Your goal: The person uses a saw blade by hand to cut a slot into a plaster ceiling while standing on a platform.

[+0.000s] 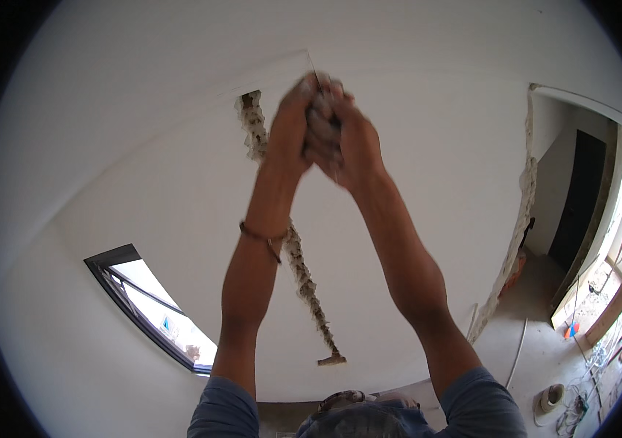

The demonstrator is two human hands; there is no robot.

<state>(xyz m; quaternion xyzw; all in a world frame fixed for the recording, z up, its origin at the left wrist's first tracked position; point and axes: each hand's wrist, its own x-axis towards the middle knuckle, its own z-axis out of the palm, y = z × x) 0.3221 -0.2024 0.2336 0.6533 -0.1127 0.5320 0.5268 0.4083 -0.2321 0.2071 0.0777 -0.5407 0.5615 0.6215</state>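
Both my arms reach up in front of the white wall [398, 241], and my hands meet high near its top. My left hand [295, 120], with a dark cord bracelet [263, 235] on its forearm, is closed and presses against the right. Fingers of my right hand [355, 142] are curled in between the two palms. Greyish smears show on the fingers, which are blurred. A thin dark line [314, 64] rises from the top of the hands; whatever they grip is hidden. Behind the left arm, a rough chiselled groove [302, 274] runs down the wall.
A dark-framed window [143, 299] is at the left. On the right, a broken-edged opening [528, 175] leads to a dark door [581, 190]. A white bucket [552, 398], tangled cables [572, 417] and a long thin rod [517, 354] lie on the floor at lower right.
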